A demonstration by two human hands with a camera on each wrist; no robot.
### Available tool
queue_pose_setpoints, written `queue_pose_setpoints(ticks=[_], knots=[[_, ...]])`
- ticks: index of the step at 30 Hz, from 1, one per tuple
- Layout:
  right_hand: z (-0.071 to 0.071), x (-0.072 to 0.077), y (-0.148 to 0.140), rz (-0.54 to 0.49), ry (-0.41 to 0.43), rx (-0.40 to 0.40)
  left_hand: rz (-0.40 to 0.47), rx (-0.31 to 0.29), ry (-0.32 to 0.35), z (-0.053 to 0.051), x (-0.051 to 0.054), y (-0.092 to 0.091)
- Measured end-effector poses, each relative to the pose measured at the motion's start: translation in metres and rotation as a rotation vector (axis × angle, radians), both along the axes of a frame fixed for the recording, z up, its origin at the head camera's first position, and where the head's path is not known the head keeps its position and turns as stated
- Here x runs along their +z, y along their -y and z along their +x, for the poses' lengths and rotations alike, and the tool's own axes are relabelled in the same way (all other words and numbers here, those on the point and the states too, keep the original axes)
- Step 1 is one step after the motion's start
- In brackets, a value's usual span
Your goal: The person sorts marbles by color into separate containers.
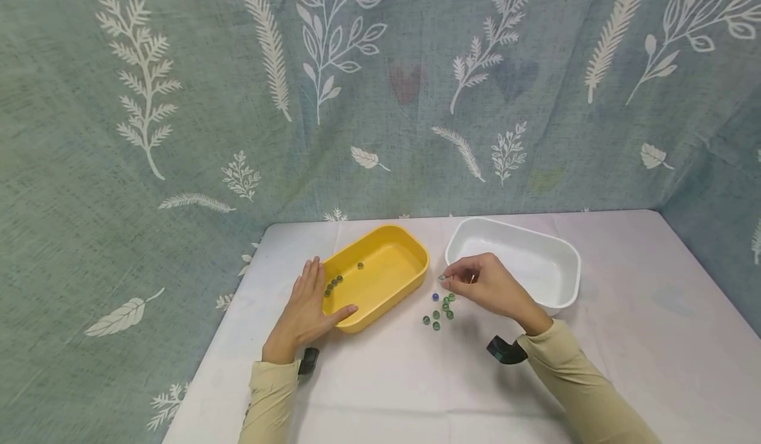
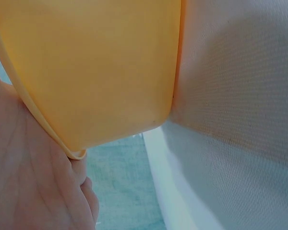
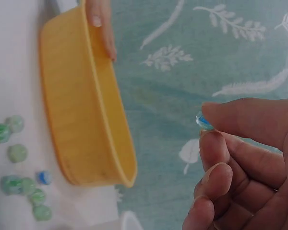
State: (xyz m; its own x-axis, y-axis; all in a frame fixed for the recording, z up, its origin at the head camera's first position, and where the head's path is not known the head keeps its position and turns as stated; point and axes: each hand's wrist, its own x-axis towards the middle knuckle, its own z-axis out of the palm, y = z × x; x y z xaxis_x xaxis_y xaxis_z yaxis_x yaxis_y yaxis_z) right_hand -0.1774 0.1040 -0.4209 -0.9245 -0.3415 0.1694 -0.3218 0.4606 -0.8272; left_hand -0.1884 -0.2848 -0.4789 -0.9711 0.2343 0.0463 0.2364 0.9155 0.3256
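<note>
My right hand (image 1: pixel 490 289) pinches a clear marble with blue in it (image 3: pixel 201 120) between thumb and fingertip, above the table between two tubs. My left hand (image 1: pixel 302 315) rests on the left end of the yellow tub (image 1: pixel 386 307), fingers straight along the rim and thumb over the near edge. Several dark-looking marbles lie inside that tub, one of them (image 1: pixel 360 265) apart from a short row at the left. Below my right hand, several green marbles (image 1: pixel 436 326) and a blue marble (image 1: pixel 435 296) are scattered on the cloth.
A white tub (image 1: pixel 571 279) stands at the right, partly behind my right hand and forearm. White cloth (image 1: pixel 386 391) covers the table. Behind it hangs a green-grey curtain (image 1: pixel 416 147) with white leaf prints. A dark strap piece (image 1: pixel 505 350) sticks out at the right wrist.
</note>
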Motion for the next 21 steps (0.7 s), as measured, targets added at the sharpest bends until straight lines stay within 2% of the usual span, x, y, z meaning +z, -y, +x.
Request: queue_pose_setpoints(ticks=[10,21], knots=[[-0.011,0.017,0.013,0.0,-0.006,0.003,-0.003,0.003,0.01,0.0,-0.001,-0.001],[-0.023,0.028,0.03,-0.017,-0.029,0.056,-0.003,0.001,0.004,0.001,0.0,-0.001]])
